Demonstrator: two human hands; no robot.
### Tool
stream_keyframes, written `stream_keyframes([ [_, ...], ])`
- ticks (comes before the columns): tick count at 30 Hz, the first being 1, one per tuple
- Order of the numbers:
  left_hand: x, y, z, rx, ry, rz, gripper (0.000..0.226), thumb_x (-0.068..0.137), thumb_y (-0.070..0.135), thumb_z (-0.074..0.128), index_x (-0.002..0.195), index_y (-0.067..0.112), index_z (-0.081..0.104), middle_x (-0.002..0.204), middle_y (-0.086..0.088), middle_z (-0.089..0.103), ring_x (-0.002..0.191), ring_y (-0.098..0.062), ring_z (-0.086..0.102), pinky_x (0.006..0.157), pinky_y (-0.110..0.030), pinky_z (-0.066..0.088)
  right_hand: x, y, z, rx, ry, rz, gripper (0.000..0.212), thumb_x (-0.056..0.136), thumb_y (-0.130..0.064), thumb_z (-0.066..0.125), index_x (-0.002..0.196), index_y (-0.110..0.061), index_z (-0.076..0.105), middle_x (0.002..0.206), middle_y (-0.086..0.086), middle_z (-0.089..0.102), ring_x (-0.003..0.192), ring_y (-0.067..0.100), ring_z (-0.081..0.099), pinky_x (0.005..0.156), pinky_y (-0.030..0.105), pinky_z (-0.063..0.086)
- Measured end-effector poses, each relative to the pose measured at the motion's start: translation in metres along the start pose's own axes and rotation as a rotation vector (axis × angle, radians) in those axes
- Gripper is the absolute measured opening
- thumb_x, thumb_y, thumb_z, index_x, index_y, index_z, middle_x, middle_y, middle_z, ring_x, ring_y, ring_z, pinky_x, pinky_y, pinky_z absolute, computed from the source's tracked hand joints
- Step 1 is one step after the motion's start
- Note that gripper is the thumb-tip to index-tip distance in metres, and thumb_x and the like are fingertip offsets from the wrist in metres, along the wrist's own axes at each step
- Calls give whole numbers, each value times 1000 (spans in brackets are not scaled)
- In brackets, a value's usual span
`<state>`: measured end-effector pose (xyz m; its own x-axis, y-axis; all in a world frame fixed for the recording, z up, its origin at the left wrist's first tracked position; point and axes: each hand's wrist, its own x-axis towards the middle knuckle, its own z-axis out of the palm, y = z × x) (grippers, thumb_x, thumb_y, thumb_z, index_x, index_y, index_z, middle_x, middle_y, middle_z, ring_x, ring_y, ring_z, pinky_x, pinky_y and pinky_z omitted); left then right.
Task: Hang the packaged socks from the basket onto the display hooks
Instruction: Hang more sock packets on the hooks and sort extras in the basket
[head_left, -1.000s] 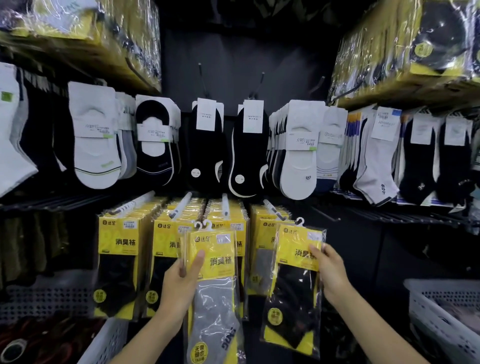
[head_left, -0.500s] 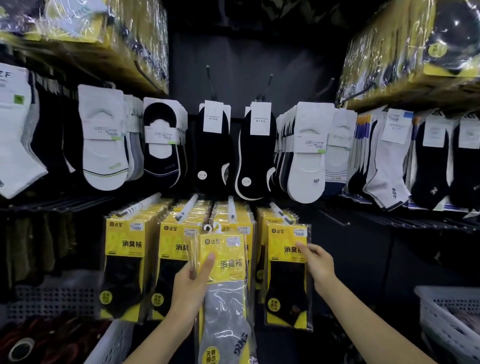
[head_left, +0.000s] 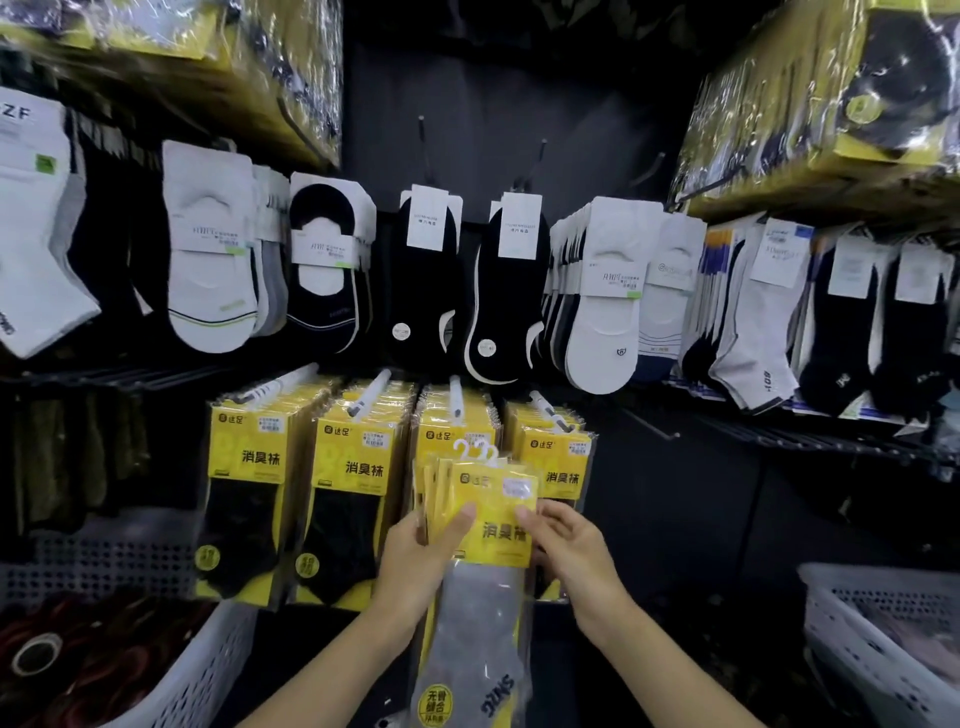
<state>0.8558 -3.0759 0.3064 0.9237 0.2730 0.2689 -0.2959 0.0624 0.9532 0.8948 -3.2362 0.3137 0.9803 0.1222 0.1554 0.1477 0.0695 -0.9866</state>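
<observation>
**Front Pack Being Peeled From the Stack, Hooks Waiting**

The left hand gripped a stack of sock packs just below the lower row of hooks. Its thumb lay flat across the yellow card and its fingers were out of sight behind. The right hand had its thumb on the face of the front pack with its fingers curled at the right edge. This looked like a pinch to separate that one pack, though blur made the grip hard to confirm.

The step in hand appeared to be singling out one pack for hanging. The white plastic hangers at the top of the stack sat just beneath the third display hook, which was already loaded with matching packs. The next move would call for lifting the freed pack, lining its hanger up with the white hook tip and sliding it on. A white basket stood low at the right, its contents unclear.

The yellow cards read 消臭袜 under a 达足 logo. A round sticker near the held pack's foot read 无骨缝合. A white sock card at upper left showed "ZF". The smaller labels were too fine to read.
</observation>
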Motion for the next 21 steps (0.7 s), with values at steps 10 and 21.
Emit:
stream_keyframes([
  [10,1,-7,-1,70,28,-43,32,85,49,56,109,27,60,98,19,66,92,4,59,81,-15,41,4,7,-20,77,100,79,20,86,-23,68,105,-16,70,96,3,75,91,21,72,80,37,57],
  [21,25,-15,-26,93,147,9,10,90,42,54,90,33,58,82,15,61,77,3,54,64,-11,36,57,-18,-61,53,308,-103,13,95,-16,56,106,-11,62,95,6,72,84,17,70,60,24,55],
])
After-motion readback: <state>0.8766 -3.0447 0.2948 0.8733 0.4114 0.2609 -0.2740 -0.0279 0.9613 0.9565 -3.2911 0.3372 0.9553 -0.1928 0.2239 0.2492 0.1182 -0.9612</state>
